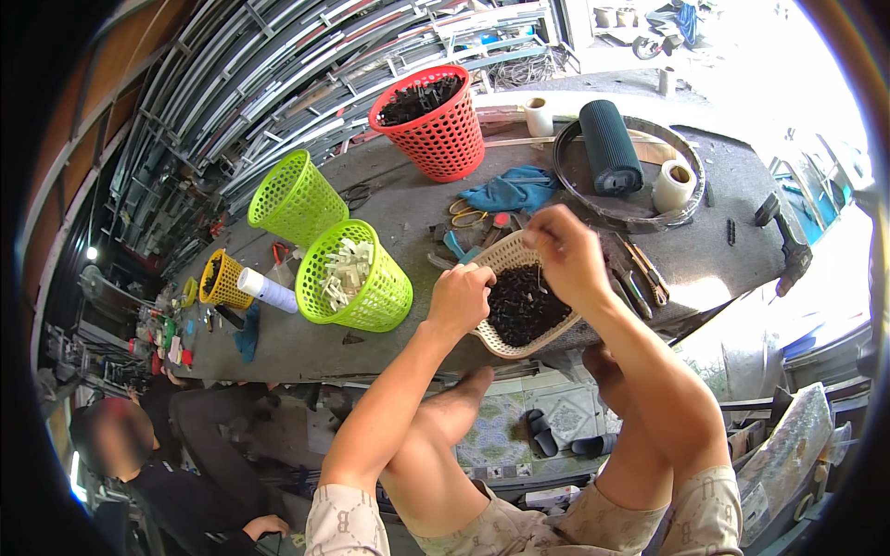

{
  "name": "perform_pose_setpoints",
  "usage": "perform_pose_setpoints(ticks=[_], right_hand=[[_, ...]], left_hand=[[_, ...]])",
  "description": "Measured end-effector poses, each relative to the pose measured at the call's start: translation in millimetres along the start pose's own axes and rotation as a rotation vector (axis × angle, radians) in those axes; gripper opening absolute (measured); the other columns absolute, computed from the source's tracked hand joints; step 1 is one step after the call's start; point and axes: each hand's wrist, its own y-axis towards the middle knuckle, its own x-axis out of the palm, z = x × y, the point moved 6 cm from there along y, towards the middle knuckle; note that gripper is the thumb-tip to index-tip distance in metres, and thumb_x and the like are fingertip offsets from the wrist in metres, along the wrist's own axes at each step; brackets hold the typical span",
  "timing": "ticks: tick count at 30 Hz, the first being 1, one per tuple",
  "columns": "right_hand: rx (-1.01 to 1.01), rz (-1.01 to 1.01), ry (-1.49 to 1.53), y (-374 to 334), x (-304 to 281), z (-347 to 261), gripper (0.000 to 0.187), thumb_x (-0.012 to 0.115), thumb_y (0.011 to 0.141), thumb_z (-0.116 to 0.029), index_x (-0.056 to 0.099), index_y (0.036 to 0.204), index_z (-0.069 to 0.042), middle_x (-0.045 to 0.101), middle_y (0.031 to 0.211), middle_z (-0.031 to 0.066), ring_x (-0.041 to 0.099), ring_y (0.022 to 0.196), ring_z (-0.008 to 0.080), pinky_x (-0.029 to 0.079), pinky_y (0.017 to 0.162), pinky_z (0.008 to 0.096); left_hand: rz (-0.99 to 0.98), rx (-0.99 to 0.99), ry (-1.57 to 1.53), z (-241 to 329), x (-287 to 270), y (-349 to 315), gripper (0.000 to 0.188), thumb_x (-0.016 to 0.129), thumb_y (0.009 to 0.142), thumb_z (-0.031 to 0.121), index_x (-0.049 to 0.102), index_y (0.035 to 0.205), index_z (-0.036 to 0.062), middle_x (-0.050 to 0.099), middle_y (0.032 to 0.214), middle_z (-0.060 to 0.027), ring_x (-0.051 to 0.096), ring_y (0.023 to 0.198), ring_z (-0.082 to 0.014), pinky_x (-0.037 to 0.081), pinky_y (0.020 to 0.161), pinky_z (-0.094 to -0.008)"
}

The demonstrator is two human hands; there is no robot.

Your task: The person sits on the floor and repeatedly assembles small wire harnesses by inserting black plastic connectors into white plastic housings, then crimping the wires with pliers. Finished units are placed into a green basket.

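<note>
Looks partway along, at a guess. Find the cream basket (pixel 505 255) near six o'clock on the worktop (pixel 297 352), with lots of small black bits (pixel 519 310) inside. Seems to leave plenty more to do. From there, spot a red basket (pixel 440 144) at eleven o'clock, filled high with black pieces (pixel 422 100), and a green basket (pixel 385 296) at nine o'clock, holding a heap of white pieces (pixel 346 271). Cannot tell those piles as done or waiting.

See the left hand (pixel 464 295) at nine o'clock on the cream basket, fingers bent and pressed together. Cannot make out anything in that grip. See the right hand (pixel 565 250) at one o'clock, up over the basket, with blurry fingertips. Cannot tell that grip as spread or pinching.

Now look for words. Notice big letters printed over the shorts (pixel 464 524) at six o'clock. Find a pale tube (pixel 269 290) at nine o'clock, just past the green basket, too small to read. Cannot read any labels on the baskets.
</note>
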Motion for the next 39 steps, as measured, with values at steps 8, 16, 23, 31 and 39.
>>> perform_pose_setpoints(ticks=[8,16,23,31,39], right_hand=[[0.025,0.090,-0.039,-16.1,-51.6,-52.2,0.007,0.070,0.101,-0.003,0.068,0.107,0.000,0.067,0.086,-0.0010,0.061,0.080,0.0062,0.051,0.074,0.0235],[-0.072,0.068,-0.164,-18.3,-53.3,-64.0,0.012,0.074,0.092,-0.006,0.072,0.104,-0.003,0.075,0.085,0.0139,0.070,0.068,0.0252,0.054,0.064,0.0343],[-0.195,-0.048,-0.278,-45.5,-35.6,-112.3,0.010,0.074,0.092,-0.008,0.073,0.101,-0.004,0.074,0.085,0.0146,0.071,0.072,0.0299,0.055,0.065,0.0379],[-0.267,-0.266,-0.252,-87.0,6.5,-142.4,0.009,0.075,0.090,-0.011,0.075,0.099,-0.009,0.072,0.079,0.0091,0.071,0.062,0.0299,0.055,0.053,0.0386],[-0.259,-0.313,-0.308,-89.4,20.1,-137.8,0.013,0.075,0.090,-0.010,0.077,0.103,-0.010,0.072,0.077,0.0080,0.071,0.061,0.0290,0.054,0.051,0.0381]], left_hand=[[-0.180,-0.048,0.147,8.5,50.3,13.6,0.016,0.073,0.086,0.011,0.077,0.101,0.0075,0.073,0.104,-0.0155,0.071,0.103,-0.0331,0.057,0.090,-0.0466],[-0.138,-0.208,-0.079,2.3,23.5,11.5,0.020,0.078,0.085,0.014,0.078,0.104,0.0106,0.076,0.104,-0.0133,0.072,0.099,-0.0367,0.057,0.086,-0.0490],[0.143,-0.624,-1.792,18.3,-60.3,-40.3,0.022,0.066,0.104,0.011,0.068,0.124,0.0018,0.075,0.112,-0.0138,0.077,0.099,-0.0254,0.065,0.090,-0.0367],[0.429,-0.479,-2.135,77.5,-73.7,-108.1,0.013,0.064,0.106,0.014,0.071,0.111,0.0041,0.076,0.111,-0.0156,0.075,0.108,-0.0296,0.065,0.097,-0.0452],[0.525,-0.518,-2.042,79.4,-65.9,-113.8,0.012,0.065,0.106,0.014,0.072,0.105,0.0048,0.076,0.107,-0.0166,0.076,0.101,-0.0265,0.066,0.092,-0.0386]])
